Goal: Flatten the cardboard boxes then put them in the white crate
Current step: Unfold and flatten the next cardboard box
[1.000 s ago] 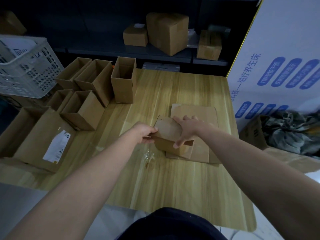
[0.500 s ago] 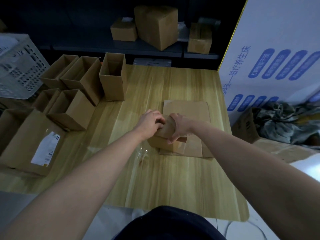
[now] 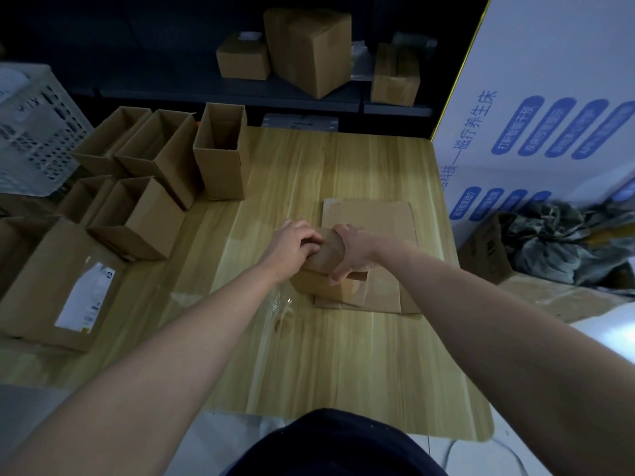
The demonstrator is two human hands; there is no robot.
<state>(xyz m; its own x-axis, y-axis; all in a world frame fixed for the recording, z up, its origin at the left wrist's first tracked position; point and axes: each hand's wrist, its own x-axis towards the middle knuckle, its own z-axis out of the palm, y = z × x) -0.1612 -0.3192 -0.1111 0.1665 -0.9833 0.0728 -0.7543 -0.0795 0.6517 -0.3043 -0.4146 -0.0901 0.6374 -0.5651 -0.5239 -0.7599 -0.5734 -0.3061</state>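
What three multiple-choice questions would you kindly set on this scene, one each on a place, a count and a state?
1. Where is the white crate?
A. far left, beyond the edge of the table
B. far right
C. in the person's lap
2. How many closed boxes stand on the dark shelf?
A. one
B. three
C. five
3. What are the left hand and the right hand doing?
A. both grip the small box
B. both lie flat on the table
C. both hang idle
Key: 1 A, its latticed wall shows at the left edge; 2 B, three stand side by side; 3 A, fingers of both curl over it.
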